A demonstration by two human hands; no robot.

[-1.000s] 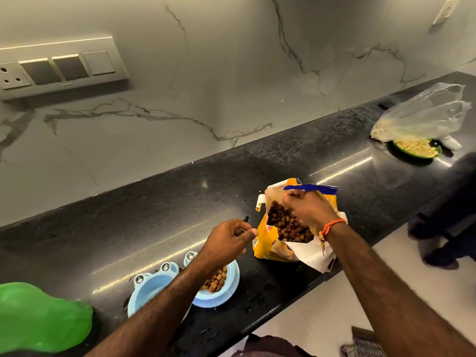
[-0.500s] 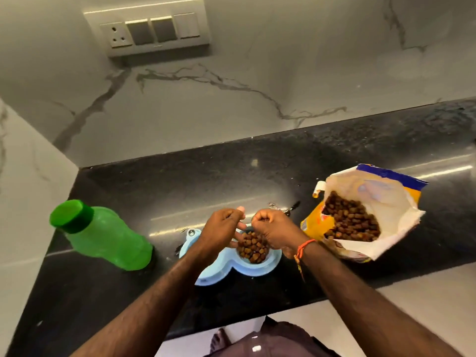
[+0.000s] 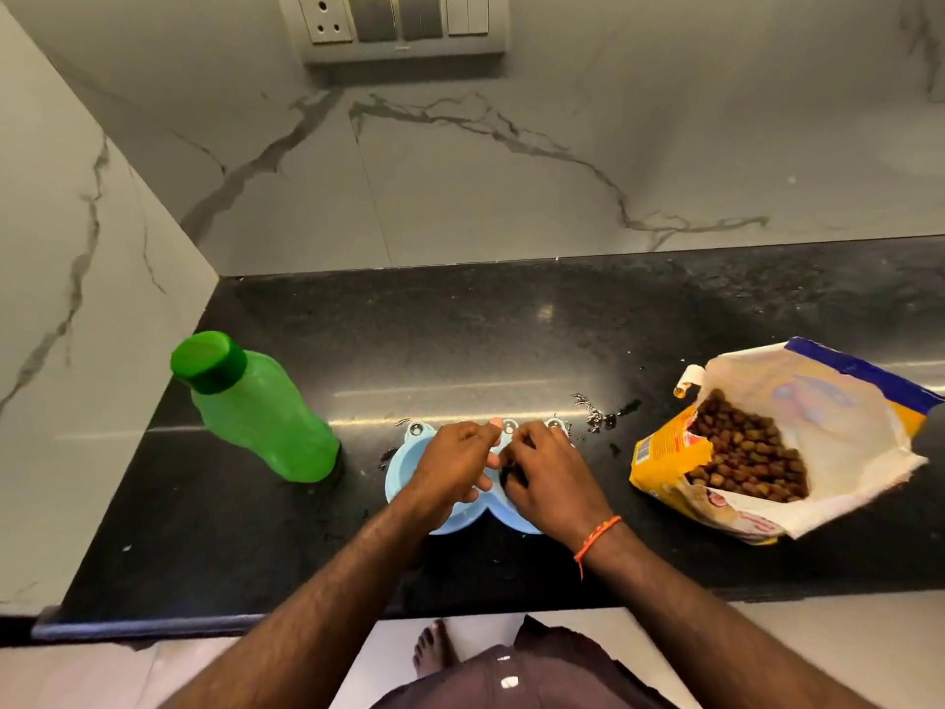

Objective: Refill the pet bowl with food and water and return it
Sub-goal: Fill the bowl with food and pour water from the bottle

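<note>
A light blue double pet bowl [image 3: 401, 470] sits on the black counter [image 3: 511, 340] near its front edge. Both my hands are over it, fingertips touching. My left hand [image 3: 452, 465] hovers over the left compartment with loosely curled fingers and holds nothing that I can see. My right hand [image 3: 549, 475] covers the right compartment, its fingers curled down onto brown kibble [image 3: 511, 475]. To the right lies the open yellow food bag [image 3: 767, 452], full of kibble. A green water bottle [image 3: 255, 406] with its cap on stands to the left.
Crumbs and a small metal chain [image 3: 593, 414] lie just behind the bowl. Marble walls close the counter at the back and left, with a switch panel [image 3: 404, 23] above. My bare foot [image 3: 432, 649] shows on the floor below.
The view has swung left and down. My right hand has left the food bag and come over the bowl beside my left hand, and both have dropped lower onto it.
</note>
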